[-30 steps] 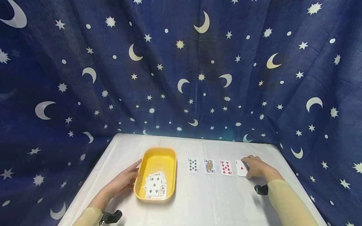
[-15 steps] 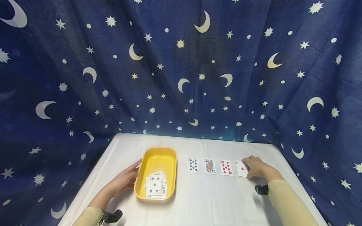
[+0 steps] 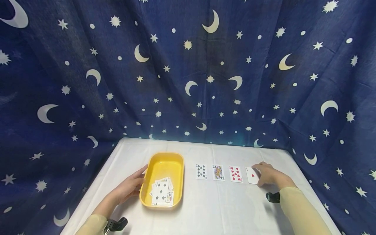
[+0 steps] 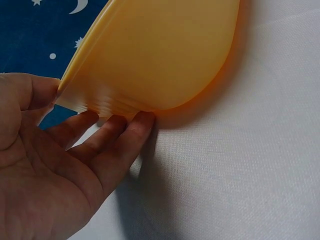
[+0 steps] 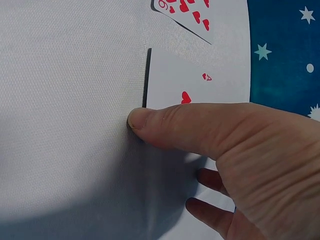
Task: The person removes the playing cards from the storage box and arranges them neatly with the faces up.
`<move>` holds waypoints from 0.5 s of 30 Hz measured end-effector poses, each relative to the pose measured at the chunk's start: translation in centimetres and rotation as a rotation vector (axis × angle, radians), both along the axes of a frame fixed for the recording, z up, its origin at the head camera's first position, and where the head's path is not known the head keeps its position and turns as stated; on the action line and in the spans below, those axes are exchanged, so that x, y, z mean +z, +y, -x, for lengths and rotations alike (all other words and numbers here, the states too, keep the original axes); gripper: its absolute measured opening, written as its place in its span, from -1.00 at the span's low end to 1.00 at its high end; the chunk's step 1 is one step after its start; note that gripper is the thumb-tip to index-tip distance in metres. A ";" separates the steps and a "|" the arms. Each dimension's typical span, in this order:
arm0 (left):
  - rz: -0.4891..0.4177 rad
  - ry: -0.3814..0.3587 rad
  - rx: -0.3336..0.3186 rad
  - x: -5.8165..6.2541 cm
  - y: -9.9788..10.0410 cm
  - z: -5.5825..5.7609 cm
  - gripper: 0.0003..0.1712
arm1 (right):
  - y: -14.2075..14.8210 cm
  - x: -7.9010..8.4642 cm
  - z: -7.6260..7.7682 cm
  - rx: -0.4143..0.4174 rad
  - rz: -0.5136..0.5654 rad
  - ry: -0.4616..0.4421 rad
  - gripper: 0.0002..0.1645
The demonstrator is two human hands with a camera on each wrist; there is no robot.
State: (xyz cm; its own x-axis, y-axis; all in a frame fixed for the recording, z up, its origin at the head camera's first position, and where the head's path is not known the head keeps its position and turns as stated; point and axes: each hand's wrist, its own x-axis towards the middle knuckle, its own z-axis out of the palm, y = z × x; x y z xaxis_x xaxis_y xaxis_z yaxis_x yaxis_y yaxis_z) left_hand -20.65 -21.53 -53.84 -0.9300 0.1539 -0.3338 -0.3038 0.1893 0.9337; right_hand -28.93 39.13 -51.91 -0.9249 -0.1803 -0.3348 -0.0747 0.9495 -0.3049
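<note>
Pinching by its right end, the right hand has the ace of hearts between thumb and fingers in the head view; it lies face up on the white cloth, beside a row of three cards. Further left, a yellow tray contains a loose pile of cards, five of spades uppermost.

Left wrist view: the left hand touches the tray's outer wall with spread fingertips, thumb at the rim.

Right wrist view: the thumb covers one corner of the ace.
</note>
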 end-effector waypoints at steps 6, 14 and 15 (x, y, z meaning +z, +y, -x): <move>0.002 0.001 0.004 -0.1 0.0 0.0 -0.26 | -0.1 0.2 -0.1 0.007 -0.001 0.006 0.01; 0.004 0.004 -0.003 -0.2 -0.1 0.0 -0.25 | 0.0 0.1 -0.1 0.009 -0.007 0.005 0.01; 0.003 0.002 -0.002 -0.2 -0.1 0.1 -0.25 | 0.0 0.0 0.0 0.014 -0.009 0.007 0.01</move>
State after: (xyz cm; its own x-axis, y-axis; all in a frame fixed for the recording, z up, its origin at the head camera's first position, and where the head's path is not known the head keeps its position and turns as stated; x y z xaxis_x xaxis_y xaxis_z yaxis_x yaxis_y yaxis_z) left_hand -20.72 -21.58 -54.02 -0.9306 0.1542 -0.3320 -0.3012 0.1928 0.9338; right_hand -28.88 39.16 -51.87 -0.9245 -0.1903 -0.3303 -0.0899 0.9509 -0.2962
